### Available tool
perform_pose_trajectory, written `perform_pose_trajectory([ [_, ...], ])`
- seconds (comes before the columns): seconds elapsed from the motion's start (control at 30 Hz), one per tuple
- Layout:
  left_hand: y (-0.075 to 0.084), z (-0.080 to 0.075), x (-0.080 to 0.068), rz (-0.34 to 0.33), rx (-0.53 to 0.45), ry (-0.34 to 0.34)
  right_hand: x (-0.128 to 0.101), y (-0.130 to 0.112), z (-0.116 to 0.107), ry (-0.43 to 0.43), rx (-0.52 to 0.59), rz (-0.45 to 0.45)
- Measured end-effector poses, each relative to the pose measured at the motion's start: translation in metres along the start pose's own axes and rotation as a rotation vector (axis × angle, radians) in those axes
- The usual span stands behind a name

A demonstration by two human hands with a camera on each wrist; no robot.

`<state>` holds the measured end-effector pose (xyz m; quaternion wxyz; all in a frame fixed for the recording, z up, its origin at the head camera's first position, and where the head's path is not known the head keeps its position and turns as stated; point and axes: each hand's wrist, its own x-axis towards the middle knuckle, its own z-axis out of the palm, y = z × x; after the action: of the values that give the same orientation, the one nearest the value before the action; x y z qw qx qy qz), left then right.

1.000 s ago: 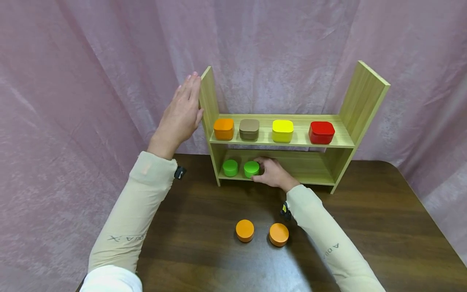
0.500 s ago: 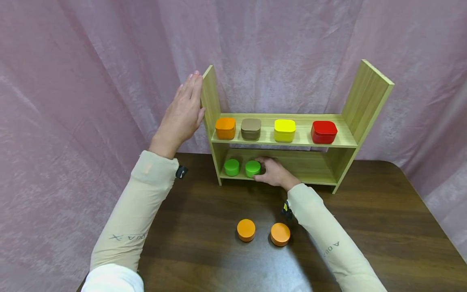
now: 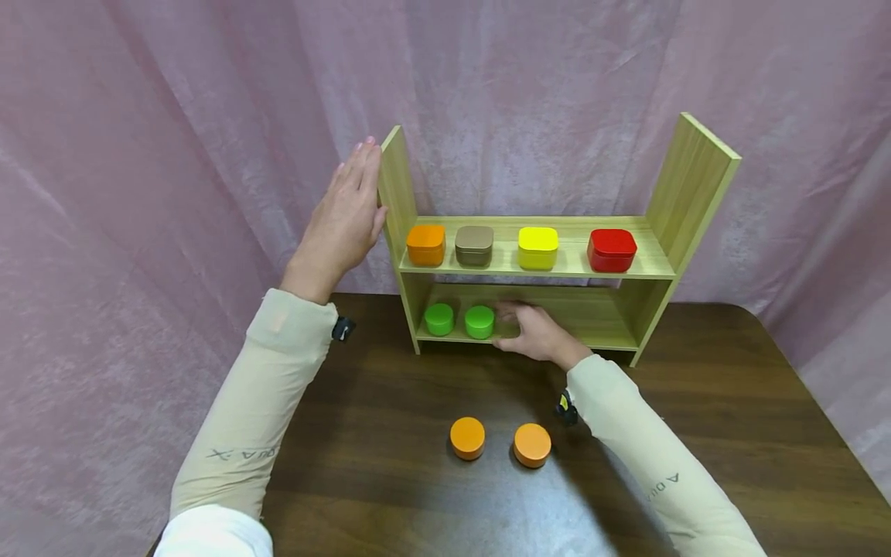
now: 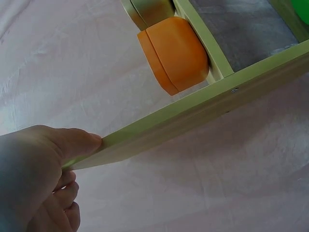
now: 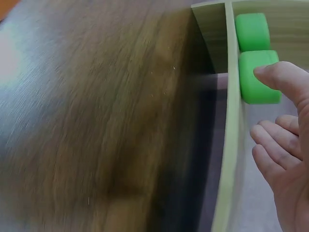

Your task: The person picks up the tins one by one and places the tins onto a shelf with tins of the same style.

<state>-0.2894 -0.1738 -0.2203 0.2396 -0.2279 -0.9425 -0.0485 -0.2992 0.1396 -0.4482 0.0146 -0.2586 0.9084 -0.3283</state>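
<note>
Two green tins (image 3: 459, 320) on lower shelf (image 3: 585, 325); two orange tins (image 3: 500, 441) left, 6 o'clock. Right hand (image 3: 532, 331) loose, empty; left hand (image 3: 344, 220) flat against shelf side.

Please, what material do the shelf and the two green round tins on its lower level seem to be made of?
The shelf looks like pale wood-grain laminated board: printed-looking streaks, flat cut edges and a screw head in the side panel. The green tins look like painted metal with a smooth satin finish and soft highlights, though plastic cannot be ruled out.
</note>
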Motion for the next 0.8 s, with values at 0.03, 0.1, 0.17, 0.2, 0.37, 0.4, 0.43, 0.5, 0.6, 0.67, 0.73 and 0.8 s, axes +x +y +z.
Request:
perform_pose_trajectory([
  [0.03,0.0,0.0,0.0,-0.004,-0.001,-0.002,-0.004,-0.001,-0.003,-0.001,-0.011,-0.003],
  [0.1,-0.001,0.0,0.0,-0.005,-0.002,-0.003,-0.012,-0.004,-0.009,-0.002,-0.023,-0.009],
  [0.17,-0.001,0.0,0.0,-0.007,-0.004,-0.004,-0.02,-0.007,-0.015,-0.007,-0.029,-0.02],
  [0.2,-0.001,0.0,0.0,-0.008,-0.004,-0.005,-0.025,-0.008,-0.018,-0.008,-0.03,-0.028],
  [0.37,-0.001,0.0,-0.001,-0.01,-0.003,-0.011,-0.047,-0.016,-0.029,-0.031,-0.031,-0.063],
  [0.4,-0.002,0.0,-0.002,-0.01,-0.003,-0.011,-0.051,-0.017,-0.031,-0.038,-0.03,-0.07],
  [0.43,-0.002,0.0,-0.002,-0.009,-0.004,-0.01,-0.056,-0.018,-0.032,-0.046,-0.033,-0.079],
  [0.5,-0.002,0.0,-0.003,-0.005,-0.001,-0.005,-0.066,-0.02,-0.035,-0.063,-0.039,-0.089],
  [0.6,-0.001,0.001,-0.002,0.0,0.001,0.004,-0.081,-0.022,-0.039,-0.084,-0.044,-0.114],
  [0.67,-0.001,0.001,-0.002,0.002,0.004,0.006,-0.091,-0.023,-0.041,-0.097,-0.046,-0.124],
  [0.73,-0.001,0.001,-0.002,0.002,0.004,0.005,-0.1,-0.023,-0.041,-0.108,-0.043,-0.127],
  [0.8,-0.001,0.001,-0.002,0.002,0.005,0.007,-0.108,-0.022,-0.04,-0.116,-0.048,-0.132],
])
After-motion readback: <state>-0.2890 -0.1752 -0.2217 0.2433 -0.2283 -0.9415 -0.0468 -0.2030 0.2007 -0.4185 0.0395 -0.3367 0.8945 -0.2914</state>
